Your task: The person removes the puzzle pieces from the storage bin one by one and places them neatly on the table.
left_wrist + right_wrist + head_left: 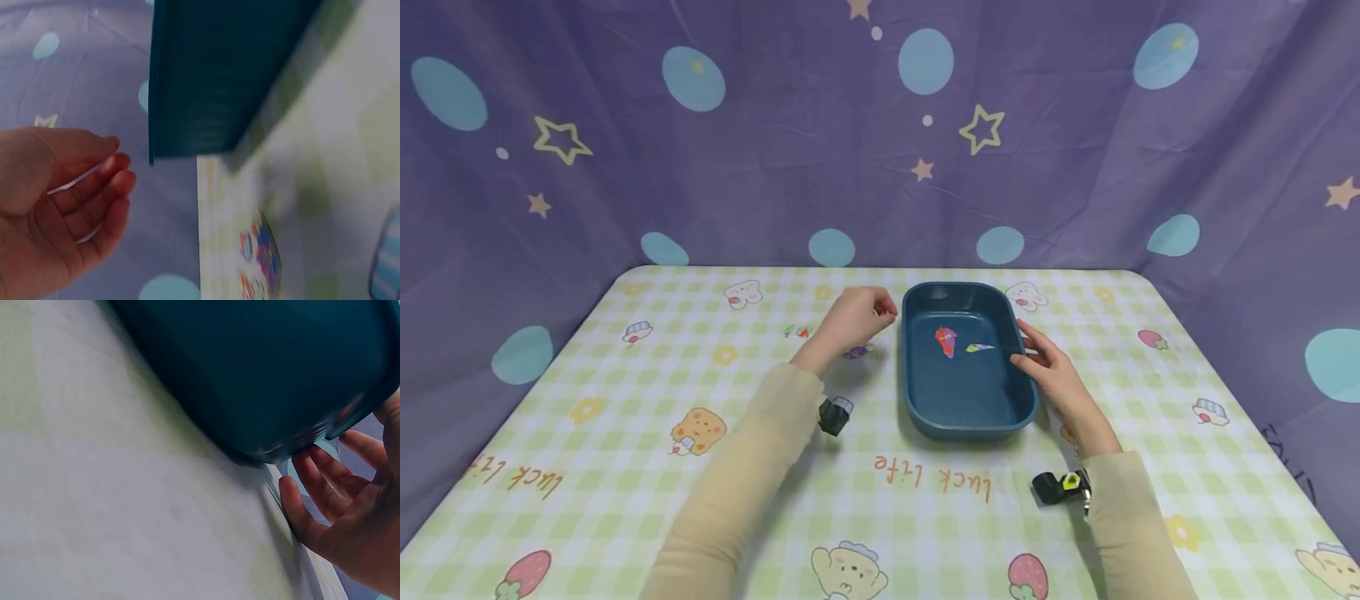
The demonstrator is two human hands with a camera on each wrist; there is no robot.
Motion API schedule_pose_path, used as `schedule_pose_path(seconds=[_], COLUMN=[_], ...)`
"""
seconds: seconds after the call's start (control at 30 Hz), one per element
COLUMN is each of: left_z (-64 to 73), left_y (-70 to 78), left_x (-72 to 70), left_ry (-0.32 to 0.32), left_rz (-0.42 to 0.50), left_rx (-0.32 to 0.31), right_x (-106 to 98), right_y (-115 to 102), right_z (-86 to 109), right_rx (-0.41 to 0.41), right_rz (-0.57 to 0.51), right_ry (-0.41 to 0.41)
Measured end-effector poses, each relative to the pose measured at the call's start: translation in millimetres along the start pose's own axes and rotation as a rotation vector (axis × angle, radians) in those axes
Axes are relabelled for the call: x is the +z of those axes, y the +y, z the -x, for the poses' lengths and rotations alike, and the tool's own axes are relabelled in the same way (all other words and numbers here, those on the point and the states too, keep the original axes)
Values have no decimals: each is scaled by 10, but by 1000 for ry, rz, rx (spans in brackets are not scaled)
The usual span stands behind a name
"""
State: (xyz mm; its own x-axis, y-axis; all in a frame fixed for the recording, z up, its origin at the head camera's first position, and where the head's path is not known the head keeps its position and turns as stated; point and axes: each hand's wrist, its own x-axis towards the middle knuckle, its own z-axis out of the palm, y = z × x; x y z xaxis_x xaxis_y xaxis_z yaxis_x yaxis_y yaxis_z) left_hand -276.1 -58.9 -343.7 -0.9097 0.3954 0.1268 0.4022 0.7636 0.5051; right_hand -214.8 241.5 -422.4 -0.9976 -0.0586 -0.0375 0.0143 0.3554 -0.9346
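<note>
A dark teal plastic tub (970,429) rests on the table right of centre. In it lie a red and purple piece (946,342) and a slim green and yellow piece (979,348), both small and flat-looking. My right hand (1054,375) grips the tub's right wall, thumb over the rim and fingers against the outside. Just off the left rim is my left hand (857,319), its fingers loosely bent and nothing visible between them. Below that hand, a multicoloured piece (858,352) lies on the cloth, partly hidden by the wrist. Another colourful bit (803,332) is to its left.
A green and white checked cloth (625,517) with printed cartoons covers the table. Behind it hangs a purple curtain (820,158) with stars and dots. Black wrist cameras sit at my left wrist (811,371) and right wrist (1096,442).
</note>
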Motion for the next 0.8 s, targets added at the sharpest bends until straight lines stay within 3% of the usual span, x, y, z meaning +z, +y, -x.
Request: schedule_pose_path(seconds=[0.13, 0.37, 0.6, 0.8], left_z=[-115, -334, -510, -585], left_y=[168, 343, 339, 347], left_x=[92, 282, 484, 603], left_ry=[-52, -234, -350, -384], left_rz=[-16, -54, -167, -313], left_rx=[86, 235, 298, 316], right_x=[-21, -24, -1, 11], right_y=[-5, -14, 3, -11], right_z=[1, 2, 2, 24], right_rx=[4, 6, 15, 27], right_rz=[-7, -20, -46, -69], right_ry=[3, 3, 4, -5])
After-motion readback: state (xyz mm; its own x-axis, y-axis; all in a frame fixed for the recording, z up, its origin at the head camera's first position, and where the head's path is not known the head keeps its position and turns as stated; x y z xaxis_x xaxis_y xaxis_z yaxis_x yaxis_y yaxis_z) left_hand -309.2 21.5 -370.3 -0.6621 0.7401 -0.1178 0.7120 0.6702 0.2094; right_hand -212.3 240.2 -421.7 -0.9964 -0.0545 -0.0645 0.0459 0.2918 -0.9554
